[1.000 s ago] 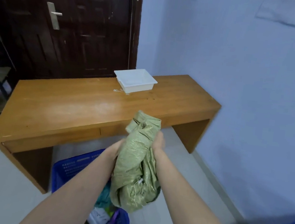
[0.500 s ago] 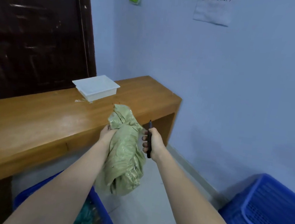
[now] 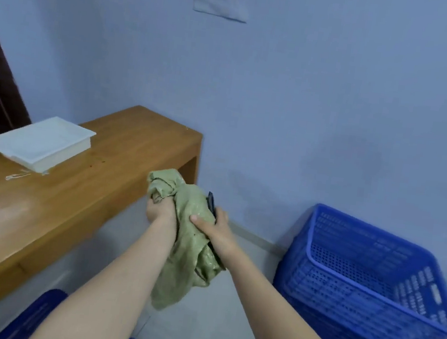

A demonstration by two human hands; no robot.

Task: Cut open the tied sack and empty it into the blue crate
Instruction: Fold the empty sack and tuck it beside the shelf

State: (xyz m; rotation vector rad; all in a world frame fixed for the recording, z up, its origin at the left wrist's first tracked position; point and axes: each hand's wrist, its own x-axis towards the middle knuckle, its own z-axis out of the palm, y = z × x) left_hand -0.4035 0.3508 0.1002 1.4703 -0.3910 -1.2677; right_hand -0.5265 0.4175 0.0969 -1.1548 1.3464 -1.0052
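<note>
Both hands hold a crumpled green sack [image 3: 194, 239] up in the air, in front of the end of the wooden tabletop [image 3: 98, 171]. The left hand [image 3: 159, 210] has its fingers clenched around the bunched neck of the sack. The right hand [image 3: 216, 231] presses its thumb on the cloth while grasping a dark knife [image 3: 211, 204]. A blue crate [image 3: 365, 285] stands on the floor to the right, well apart from the sack. A white tray [image 3: 40, 141] sits on the tabletop.
</note>
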